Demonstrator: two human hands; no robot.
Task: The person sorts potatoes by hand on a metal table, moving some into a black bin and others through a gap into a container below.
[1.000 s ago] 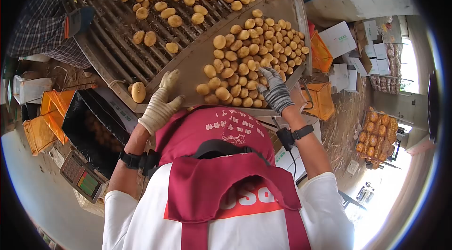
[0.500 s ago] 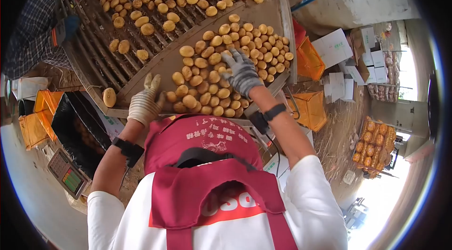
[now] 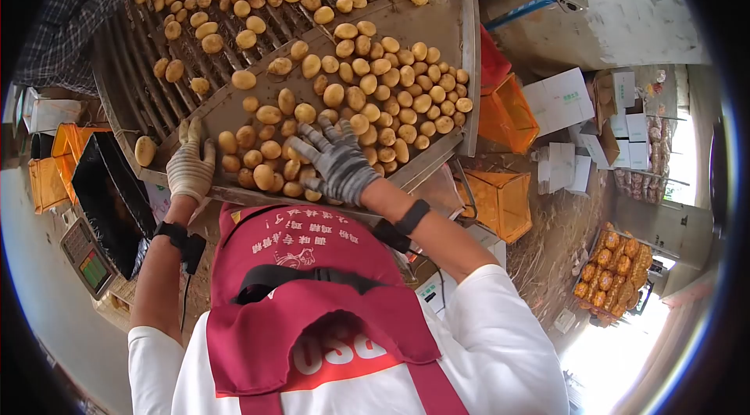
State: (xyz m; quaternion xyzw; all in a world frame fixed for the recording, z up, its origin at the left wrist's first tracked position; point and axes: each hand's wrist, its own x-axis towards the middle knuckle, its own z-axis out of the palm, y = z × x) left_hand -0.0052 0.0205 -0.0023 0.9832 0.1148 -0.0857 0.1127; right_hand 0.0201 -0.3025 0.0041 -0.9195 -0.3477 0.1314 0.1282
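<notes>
Many yellow-brown potatoes lie on a metal tray in front of me. My right hand, in a grey striped glove, rests on the near potatoes with its fingers spread, not closed around any. At the tray's left near edge is my left hand, in a pale glove. Its fingers are stretched out and the thumb stands apart, close to the leftmost potatoes. A lone large potato sits at the tray's left corner, beyond that hand.
A roller conveyor carries more potatoes behind the tray. Another person's checked sleeve is at far left. Below stand a black-lined crate and a digital scale. Orange crates, white boxes and netted potatoes are at right.
My right hand has moved left and nearer to me across the potatoes, and the near potatoes have shifted left toward my left hand. The view has turned slightly.
</notes>
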